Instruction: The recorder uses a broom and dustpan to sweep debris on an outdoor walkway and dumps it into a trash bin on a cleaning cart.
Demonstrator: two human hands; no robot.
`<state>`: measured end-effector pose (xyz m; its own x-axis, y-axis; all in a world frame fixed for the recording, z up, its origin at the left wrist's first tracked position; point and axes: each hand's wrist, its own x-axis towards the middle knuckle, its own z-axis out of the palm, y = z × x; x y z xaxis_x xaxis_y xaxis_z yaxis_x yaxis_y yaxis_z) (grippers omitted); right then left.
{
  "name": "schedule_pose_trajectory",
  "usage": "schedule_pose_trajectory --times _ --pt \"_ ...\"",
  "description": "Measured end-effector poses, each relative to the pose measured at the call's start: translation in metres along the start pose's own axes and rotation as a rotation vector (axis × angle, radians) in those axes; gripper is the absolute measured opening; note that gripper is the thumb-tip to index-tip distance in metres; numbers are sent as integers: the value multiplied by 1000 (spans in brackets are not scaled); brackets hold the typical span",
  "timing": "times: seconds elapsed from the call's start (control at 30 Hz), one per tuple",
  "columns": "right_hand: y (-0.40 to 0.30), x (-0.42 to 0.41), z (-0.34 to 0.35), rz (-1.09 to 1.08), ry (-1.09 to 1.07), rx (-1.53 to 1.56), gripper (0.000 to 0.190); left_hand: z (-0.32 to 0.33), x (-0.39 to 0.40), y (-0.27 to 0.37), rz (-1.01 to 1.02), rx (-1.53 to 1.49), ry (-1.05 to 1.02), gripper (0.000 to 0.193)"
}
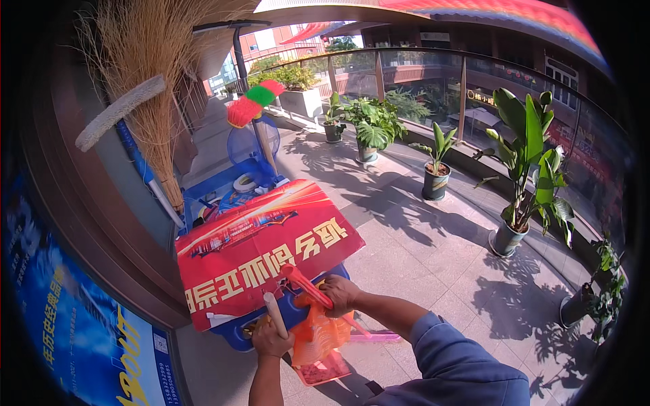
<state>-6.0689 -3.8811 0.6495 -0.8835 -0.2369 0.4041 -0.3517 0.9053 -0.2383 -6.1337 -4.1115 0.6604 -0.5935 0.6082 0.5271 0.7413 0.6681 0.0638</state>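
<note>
My left hand (273, 336) is closed around a pale round handle (275, 314) whose end points upward. My right hand (339, 296) grips a red plastic handle (304, 285) just above an orange mesh bag (320, 332). Below the bag a red dustpan (325, 369) shows near the floor, partly covered. A pink strip (376, 337), perhaps a broom head, juts out to its right. Beyond my hands lies a red printed board (269, 243) with large yellow characters. It rests over a blue plastic cart (236, 340), hiding much of it.
Twig broom (162, 101), fluffy-headed pole (122, 111) and red-green broom (256, 101) stand up from the cart. A roll of tape (245, 182) lies at its far end. Potted plants (435, 177) line the glass railing (421, 76) at right. A blue poster (76, 314) covers the left wall.
</note>
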Motion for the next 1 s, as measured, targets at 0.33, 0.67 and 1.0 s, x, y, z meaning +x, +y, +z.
schedule_pose_trajectory --times 0.33,0.67,1.0 --pt "-3 59 -6 -35 115 89 31 -11 38 -48 8 -40 20 40" --pt "-16 121 -14 1 -35 196 50 -23 64 -96 24 62 -15 37" --pt "26 128 -9 -42 70 85 29 22 88 -100 29 52 76 32"
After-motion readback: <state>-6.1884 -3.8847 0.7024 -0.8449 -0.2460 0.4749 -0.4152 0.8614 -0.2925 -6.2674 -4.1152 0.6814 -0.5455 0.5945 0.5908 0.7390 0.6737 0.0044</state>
